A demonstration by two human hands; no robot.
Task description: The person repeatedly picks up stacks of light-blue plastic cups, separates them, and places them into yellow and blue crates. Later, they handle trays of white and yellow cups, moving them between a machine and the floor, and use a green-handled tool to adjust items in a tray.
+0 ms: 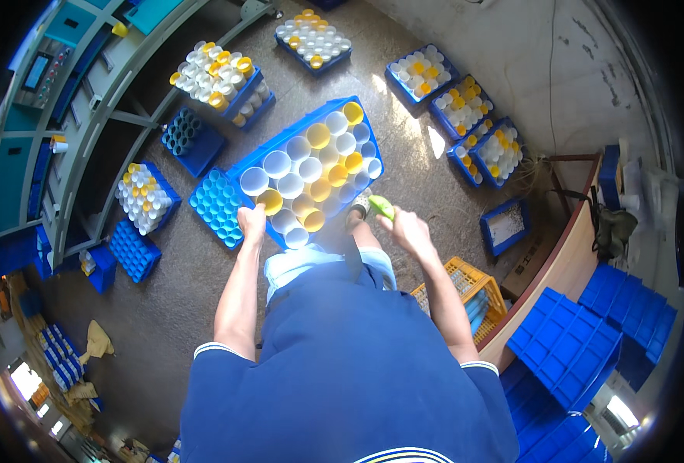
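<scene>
A large blue crate [243, 160] slants in front of my body, filled with upright white and yellow tubes [311, 168] whose round open ends face up. My left hand [252, 223] is closed at the crate's near left corner, beside a yellow tube; its fingertips are partly hidden. To the right of the crate, my right hand [408, 231] holds a bright green rounded object [381, 206]. Its exact kind cannot be made out. This hand looks apart from the crate.
Blue crates of white and yellow tubes [315, 38] stand around the floor. A tray of blue tubes [217, 207] lies to the left. At lower right are a yellow basket [459, 275], a wooden-edged table [559, 266] and stacked blue crates [564, 339]. A teal machine [19, 166] lines the left.
</scene>
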